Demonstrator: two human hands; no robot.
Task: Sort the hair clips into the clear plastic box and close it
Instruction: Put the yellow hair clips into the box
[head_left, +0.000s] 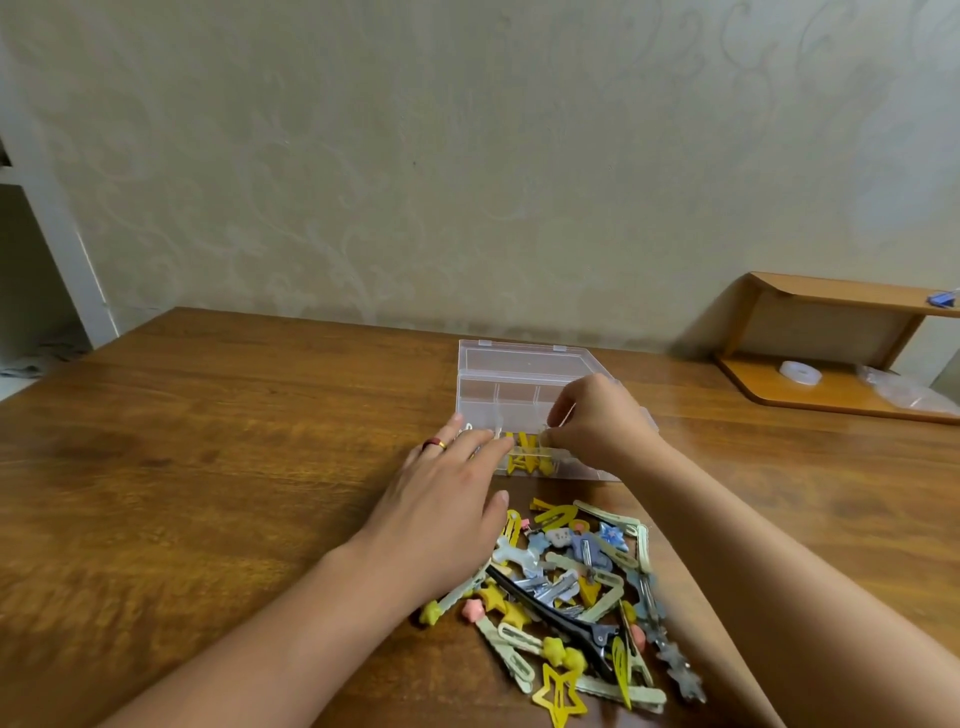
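A clear plastic box (511, 387) with several compartments lies open on the wooden table, its lid (519, 358) flat behind it. Yellow hair clips (524, 457) fill a front compartment. My left hand (447, 499) rests flat against the box's front left corner, fingers spread, a red and gold ring on one finger. My right hand (597, 421) hovers over the front compartments, fingertips pinched together on something small that I cannot make out. A pile of mixed hair clips (576, 592), yellow, pale green, blue, pink and one long black one, lies on the table in front of the box, between my forearms.
The wooden table (208, 467) stands against a patterned wall. At the far right a low wooden shelf (810, 384) carries a white tape roll (800, 372), a clear bag and, on top, a small blue item (941, 298).
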